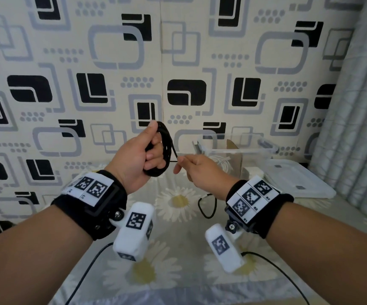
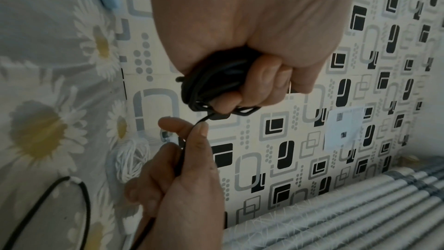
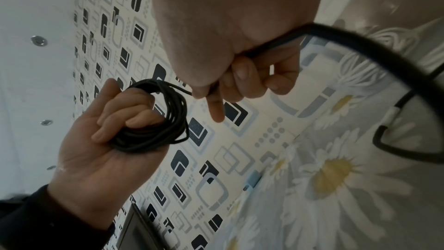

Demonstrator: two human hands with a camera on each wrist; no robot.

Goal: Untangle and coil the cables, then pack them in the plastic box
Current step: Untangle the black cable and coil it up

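Observation:
My left hand [image 1: 147, 155] is raised above the bed and grips a coil of thin black cable [image 1: 165, 148], its fingers curled through the loops [image 3: 153, 121]. My right hand [image 1: 191, 168] is just to the right and pinches the loose strand [image 2: 192, 130] leading out of the coil. The cable's free tail [image 1: 207, 208] hangs down from that hand to the bedsheet. A clear plastic box [image 1: 237, 150] stands behind my right hand, with a coiled white cable [image 1: 221, 161] inside.
The box's lid [image 1: 294, 179] lies flat on the bed to the right. A daisy-print sheet [image 1: 178, 201] covers the bed. The patterned wall [image 1: 178, 73] is close behind, and a curtain [image 1: 358, 106] hangs at the right. Thin camera leads [image 1: 85, 274] trail from my wrists.

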